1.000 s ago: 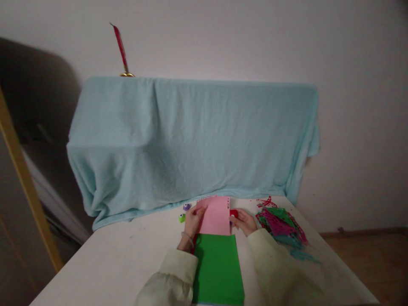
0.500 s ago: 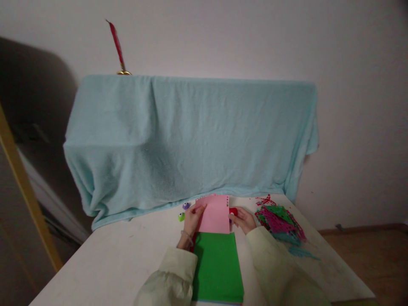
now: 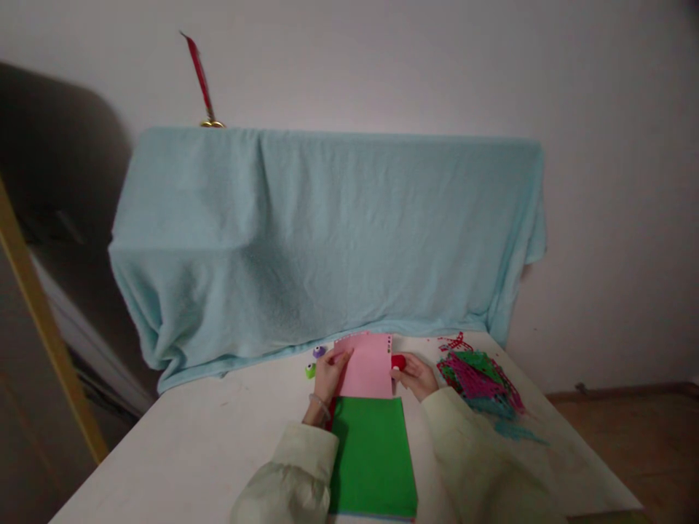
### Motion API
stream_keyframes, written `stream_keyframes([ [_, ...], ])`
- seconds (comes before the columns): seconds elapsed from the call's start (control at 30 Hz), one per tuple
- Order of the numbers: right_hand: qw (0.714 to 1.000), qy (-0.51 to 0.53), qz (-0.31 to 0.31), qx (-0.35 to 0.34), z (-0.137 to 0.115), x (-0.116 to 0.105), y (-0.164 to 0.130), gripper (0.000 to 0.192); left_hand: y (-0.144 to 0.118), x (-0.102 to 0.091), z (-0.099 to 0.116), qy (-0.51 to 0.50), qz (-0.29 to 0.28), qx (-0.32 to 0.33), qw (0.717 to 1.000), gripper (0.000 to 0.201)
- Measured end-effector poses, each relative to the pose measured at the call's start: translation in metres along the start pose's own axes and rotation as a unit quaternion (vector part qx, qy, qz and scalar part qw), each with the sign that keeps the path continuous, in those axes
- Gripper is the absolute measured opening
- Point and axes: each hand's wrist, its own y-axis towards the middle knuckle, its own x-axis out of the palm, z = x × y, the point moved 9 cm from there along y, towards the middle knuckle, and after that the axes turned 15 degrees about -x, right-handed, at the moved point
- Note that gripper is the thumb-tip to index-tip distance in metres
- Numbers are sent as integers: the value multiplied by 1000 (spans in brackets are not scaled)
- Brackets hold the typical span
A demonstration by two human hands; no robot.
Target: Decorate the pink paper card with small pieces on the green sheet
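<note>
A pink sheet of paper [image 3: 369, 366] with small punched holes along its right edge lies on the white table [image 3: 218, 444]. My left hand [image 3: 328, 375] grips the sheet's left edge. At the right edge my right hand [image 3: 416, 375] is shut on a small red punch [image 3: 399, 362] that sits against the paper. A stack of paper with a green sheet [image 3: 372, 455] on top lies just below the pink sheet, between my forearms.
A purple punch [image 3: 320, 352] and a green punch [image 3: 311, 370] lie left of my left hand. A heap of punched pink, green and teal paper strips [image 3: 480, 378] lies at the right. A light blue blanket [image 3: 328, 233] drapes a big object behind the table.
The view has shifted slightly. My hands, the pink sheet and the red punch stay in about the same place.
</note>
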Motion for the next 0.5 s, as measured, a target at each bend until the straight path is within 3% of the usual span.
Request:
stream_keyframes([
  [0.5,1000,-18,5,-1,5,-4,1,51,-3,2,5,-3,-9,9,1000,39],
])
